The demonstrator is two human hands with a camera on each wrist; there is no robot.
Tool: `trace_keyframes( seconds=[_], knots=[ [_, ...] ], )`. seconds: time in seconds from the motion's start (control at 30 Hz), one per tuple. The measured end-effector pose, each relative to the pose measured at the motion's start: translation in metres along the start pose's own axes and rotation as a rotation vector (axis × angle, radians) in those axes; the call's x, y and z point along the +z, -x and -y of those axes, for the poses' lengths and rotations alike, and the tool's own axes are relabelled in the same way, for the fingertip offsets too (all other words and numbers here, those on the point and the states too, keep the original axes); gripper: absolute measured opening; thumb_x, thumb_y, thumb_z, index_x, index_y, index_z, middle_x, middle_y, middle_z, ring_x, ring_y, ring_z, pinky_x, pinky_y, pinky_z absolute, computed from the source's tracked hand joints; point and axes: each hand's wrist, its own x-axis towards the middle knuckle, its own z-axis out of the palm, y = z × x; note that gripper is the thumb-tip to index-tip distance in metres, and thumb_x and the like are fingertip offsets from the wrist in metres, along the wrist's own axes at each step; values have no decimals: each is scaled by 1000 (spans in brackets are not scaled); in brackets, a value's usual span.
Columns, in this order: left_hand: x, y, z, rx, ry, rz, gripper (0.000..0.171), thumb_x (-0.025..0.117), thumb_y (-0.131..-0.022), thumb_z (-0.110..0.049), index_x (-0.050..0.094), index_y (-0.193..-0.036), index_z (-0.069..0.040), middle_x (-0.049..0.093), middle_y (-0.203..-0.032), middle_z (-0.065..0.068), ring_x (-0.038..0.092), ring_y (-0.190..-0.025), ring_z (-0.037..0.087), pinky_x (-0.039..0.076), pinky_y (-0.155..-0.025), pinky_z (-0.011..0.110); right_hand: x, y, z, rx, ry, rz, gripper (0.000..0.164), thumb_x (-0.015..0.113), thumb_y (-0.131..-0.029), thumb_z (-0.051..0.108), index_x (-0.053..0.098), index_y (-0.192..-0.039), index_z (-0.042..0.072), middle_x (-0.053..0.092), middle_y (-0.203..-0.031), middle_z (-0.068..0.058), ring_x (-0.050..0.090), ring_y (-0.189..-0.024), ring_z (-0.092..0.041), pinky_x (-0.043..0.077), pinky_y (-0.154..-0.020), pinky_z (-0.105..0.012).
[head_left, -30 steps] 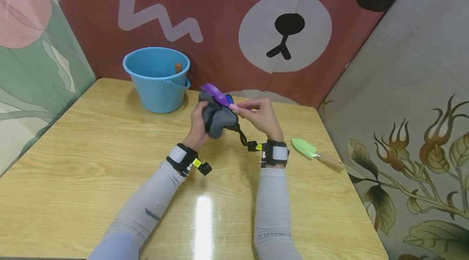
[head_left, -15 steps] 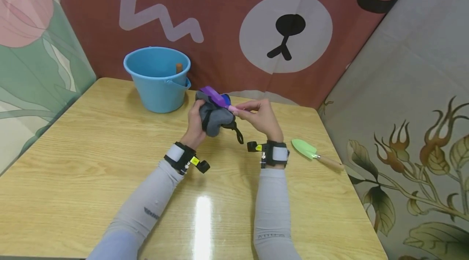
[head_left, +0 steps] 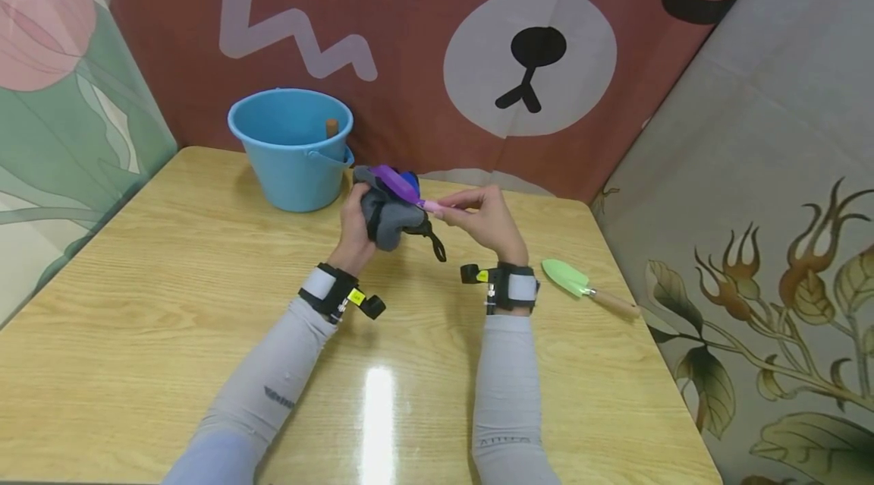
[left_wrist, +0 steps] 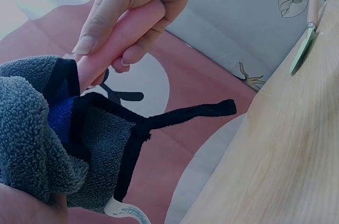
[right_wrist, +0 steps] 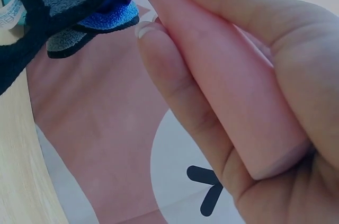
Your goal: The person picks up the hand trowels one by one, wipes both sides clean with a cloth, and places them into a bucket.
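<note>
A small trowel with a purple blade [head_left: 394, 183] and a smooth pink handle [right_wrist: 228, 75] is held up over the table. My right hand [head_left: 493, 221] grips that handle between thumb and fingers. Bunched in my left hand [head_left: 352, 234] is a grey cloth [head_left: 391, 223] with a blue side [left_wrist: 62, 118], black edging and a black hanging loop [left_wrist: 190, 115]. The cloth lies against the underside and edge of the blade. In the left wrist view, the cloth hides the blade and the handle comes out beside its folds.
A blue bucket [head_left: 300, 174] stands at the back left, a brown handle end [head_left: 331, 127] showing inside. A green trowel [head_left: 565, 275] with a wooden handle lies on the wooden table [head_left: 171, 318] at right. Printed cloth walls [head_left: 410, 105] rise behind and beside the table.
My left hand has moved a little to the left with the cloth, away from my right hand. The blade has dipped and shifted slightly left; the right hand stays nearly in place.
</note>
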Motion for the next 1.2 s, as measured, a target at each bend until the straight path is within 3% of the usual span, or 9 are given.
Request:
trace_keyframes(
  seconds=[0.17,0.4,0.5,0.7,0.87,1.03,1.2],
  knots=[
    [-2,-2,-4,6,16,-5,26,45,-99,-27,54,-121,-17,56,-123,-2,52,-111,13,42,-100,23,-2,6,25,28,4,26,19,80,-88,12,80,-103,0,78,-98,-14,72,-84,-22,57,-77,-34],
    [-4,-3,-12,32,55,65,29,41,-101,-26,53,-125,-15,55,-126,-1,52,-115,13,41,-104,24,-4,9,30,32,22,31,20,81,-87,11,80,-102,-1,78,-98,-14,72,-87,-28,55,-76,-34],
    [-6,-3,-16,28,64,66,29,40,-102,-26,52,-126,-16,53,-129,-1,50,-116,13,40,-104,24,-4,9,28,29,18,40,19,81,-87,11,80,-102,-1,78,-97,-15,71,-89,-29,55,-76,-34],
    [-9,-6,-25,47,108,58,28,41,-102,-26,51,-125,-16,50,-132,1,49,-117,14,41,-103,25,-6,4,1,33,26,45,20,83,-86,15,81,-103,5,78,-98,-11,69,-93,-24,55,-77,-36],
    [-13,-10,-34,93,178,67,21,42,-102,-24,54,-115,-13,54,-118,1,53,-104,13,46,-92,24,-10,5,-9,59,23,55,21,85,-84,22,83,-102,12,78,-99,-5,69,-94,-21,56,-77,-37],
    [-16,-11,-41,138,190,52,19,43,-102,-22,57,-104,-11,58,-102,0,55,-87,12,49,-77,23,-14,7,-11,54,30,68,22,86,-83,29,83,-101,15,78,-97,-2,69,-92,-21,57,-76,-37],
    [-14,-9,-41,144,166,50,18,43,-102,-23,56,-104,-12,56,-103,0,54,-88,12,48,-78,23,-18,9,-15,39,32,28,22,86,-82,30,83,-99,16,78,-95,-1,70,-89,-21,58,-76,-37]
  ],
)
